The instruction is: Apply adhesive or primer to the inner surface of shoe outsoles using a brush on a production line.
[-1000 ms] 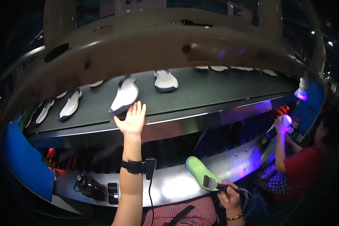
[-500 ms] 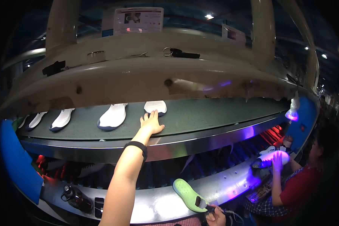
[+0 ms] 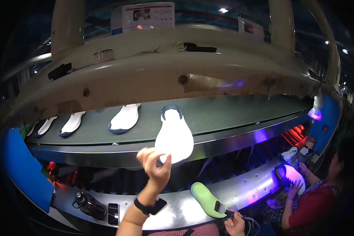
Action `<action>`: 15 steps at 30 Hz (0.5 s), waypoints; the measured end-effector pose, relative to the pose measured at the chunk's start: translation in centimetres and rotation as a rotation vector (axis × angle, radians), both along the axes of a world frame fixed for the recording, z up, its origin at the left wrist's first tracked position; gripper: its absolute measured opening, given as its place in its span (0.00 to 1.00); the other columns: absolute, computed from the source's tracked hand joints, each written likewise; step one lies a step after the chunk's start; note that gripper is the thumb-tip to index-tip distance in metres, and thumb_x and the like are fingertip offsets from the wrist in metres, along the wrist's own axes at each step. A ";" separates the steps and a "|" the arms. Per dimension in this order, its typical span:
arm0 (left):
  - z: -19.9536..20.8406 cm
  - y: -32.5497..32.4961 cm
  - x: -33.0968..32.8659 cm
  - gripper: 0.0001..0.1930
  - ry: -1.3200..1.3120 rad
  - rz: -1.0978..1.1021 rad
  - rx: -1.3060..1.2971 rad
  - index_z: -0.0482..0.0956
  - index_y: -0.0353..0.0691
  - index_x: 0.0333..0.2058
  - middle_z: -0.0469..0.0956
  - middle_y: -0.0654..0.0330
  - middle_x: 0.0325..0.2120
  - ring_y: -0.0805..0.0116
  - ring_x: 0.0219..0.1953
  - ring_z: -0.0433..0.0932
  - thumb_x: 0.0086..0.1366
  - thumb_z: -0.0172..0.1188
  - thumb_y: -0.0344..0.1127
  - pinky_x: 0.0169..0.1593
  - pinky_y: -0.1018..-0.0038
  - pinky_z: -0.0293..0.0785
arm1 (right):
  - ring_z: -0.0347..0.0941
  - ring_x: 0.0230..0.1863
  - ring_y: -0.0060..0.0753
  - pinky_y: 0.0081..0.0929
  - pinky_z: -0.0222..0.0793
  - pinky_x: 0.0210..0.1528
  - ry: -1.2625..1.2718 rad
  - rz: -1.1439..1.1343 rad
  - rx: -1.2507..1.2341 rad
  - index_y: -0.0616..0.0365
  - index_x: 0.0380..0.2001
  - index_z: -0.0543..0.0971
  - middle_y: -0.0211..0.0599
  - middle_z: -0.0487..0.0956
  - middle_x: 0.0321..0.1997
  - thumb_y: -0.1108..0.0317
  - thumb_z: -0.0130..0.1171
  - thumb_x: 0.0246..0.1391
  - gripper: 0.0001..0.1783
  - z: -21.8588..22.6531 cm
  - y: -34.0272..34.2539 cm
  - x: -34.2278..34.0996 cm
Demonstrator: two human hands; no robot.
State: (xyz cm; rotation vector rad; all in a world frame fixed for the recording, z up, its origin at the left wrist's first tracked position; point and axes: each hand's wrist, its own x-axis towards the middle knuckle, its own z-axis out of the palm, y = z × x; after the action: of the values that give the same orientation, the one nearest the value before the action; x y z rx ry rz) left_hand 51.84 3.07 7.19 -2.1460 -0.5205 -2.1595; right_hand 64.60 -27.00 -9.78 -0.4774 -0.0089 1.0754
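Looking down in the head view, saw the left hand (image 3: 157, 169) closed on a white shoe (image 3: 174, 135), with the toe end pinched between thumb and fingers. A moment before, had seen what looked like that same shoe lying on the dark green belt (image 3: 220, 120), with the left hand reaching over its toe. Now found it pulled closer, over the belt's shiny metal edge (image 3: 224, 141), with its dark heel end pointing away. Took this as one shoe picked out of the row, no longer just reached for. Saw more white shoes (image 3: 124, 118) on the belt to the left.

Saw the right hand (image 3: 235, 224) gripping the handle of a small brush (image 3: 222, 208), much as before, with the bristles over a green sole (image 3: 202, 198) on the metal shelf (image 3: 242, 192). Could not tell if touching it. Spotted a black bottle (image 3: 91, 206) and a phone (image 3: 113, 214) left of the arm. Far right, noticed a co-worker's hand (image 3: 295, 190) on another shoe (image 3: 293, 175) in purple light, turned differently than before.
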 end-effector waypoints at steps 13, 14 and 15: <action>1.6 2.3 -1.7 0.30 -0.256 -1.540 -1.564 0.57 0.33 0.55 0.66 0.47 0.49 0.52 0.51 0.68 0.52 0.51 0.31 0.54 0.53 0.66 | 0.62 0.16 0.22 0.19 0.57 0.20 -0.136 -0.068 -0.043 0.61 0.40 0.75 0.43 0.78 0.38 0.67 0.49 0.53 0.13 1.8 1.4 0.2; 1.4 1.4 -2.4 0.32 -0.324 -1.395 -1.648 0.57 0.31 0.54 0.67 0.46 0.48 0.54 0.51 0.68 0.46 0.52 0.24 0.55 0.57 0.66 | 0.67 0.21 0.27 0.22 0.60 0.23 -0.106 -0.075 0.005 0.63 0.41 0.74 0.48 0.76 0.43 0.67 0.49 0.53 0.14 0.9 0.8 0.5; 0.5 0.7 -2.9 0.31 -0.278 -1.372 -1.556 0.61 0.29 0.50 0.69 0.49 0.44 0.56 0.46 0.72 0.43 0.57 0.26 0.48 0.63 0.72 | 0.69 0.23 0.26 0.21 0.61 0.23 -0.165 -0.092 -0.050 0.59 0.42 0.73 0.39 0.77 0.37 0.66 0.50 0.53 0.14 1.6 0.7 0.3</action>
State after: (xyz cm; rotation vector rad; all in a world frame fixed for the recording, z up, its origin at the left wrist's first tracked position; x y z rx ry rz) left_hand 48.97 3.78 7.73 -3.7262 -1.4029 -3.3011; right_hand 64.88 -26.26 -8.21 -0.6053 -0.1050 0.9456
